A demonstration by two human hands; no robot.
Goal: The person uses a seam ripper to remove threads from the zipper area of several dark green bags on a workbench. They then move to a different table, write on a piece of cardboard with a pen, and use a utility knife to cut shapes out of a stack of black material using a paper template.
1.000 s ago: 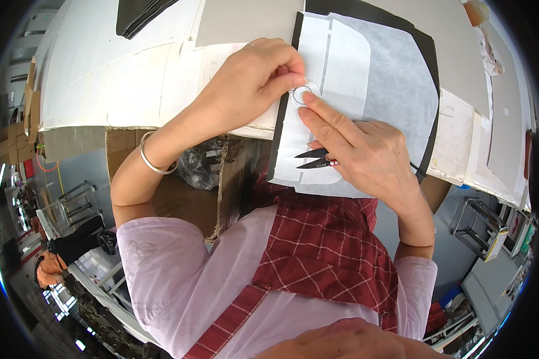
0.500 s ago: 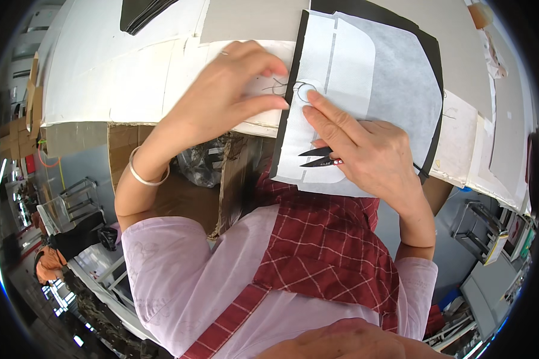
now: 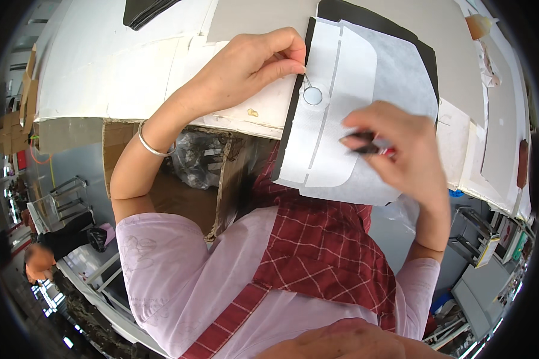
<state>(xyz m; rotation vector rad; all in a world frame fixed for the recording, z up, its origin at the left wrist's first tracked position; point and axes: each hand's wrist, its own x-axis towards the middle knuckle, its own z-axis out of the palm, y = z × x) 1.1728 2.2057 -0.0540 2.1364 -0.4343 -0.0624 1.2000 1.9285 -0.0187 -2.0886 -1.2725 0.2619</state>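
In front of me lies a black panel (image 3: 422, 57) faced with white backing (image 3: 353, 72), its near end reaching past the table edge. Close to its left border sits a small round pale disc (image 3: 312, 96), ringed by stitched dark thread. My left hand (image 3: 251, 66) pinches the thread ends (image 3: 306, 78) just above the disc and keeps them raised. Over the panel's right half, my right hand (image 3: 404, 143) is closed round small dark thread snips (image 3: 368, 145), smeared by motion. The snips' blades point left toward the panel's middle, apart from the thread.
A stack of black sheets (image 3: 147, 12) lies at the far left of the white table (image 3: 114, 78). Under the front edge is a cardboard box (image 3: 118, 158) holding a clear plastic bag (image 3: 197, 158). A brown-handled tool (image 3: 523, 163) rests at the right edge.
My right hand has lifted off the disc and moved right with the snips, uncovering the disc. My left hand has closed on the loose thread and moved slightly up and right.
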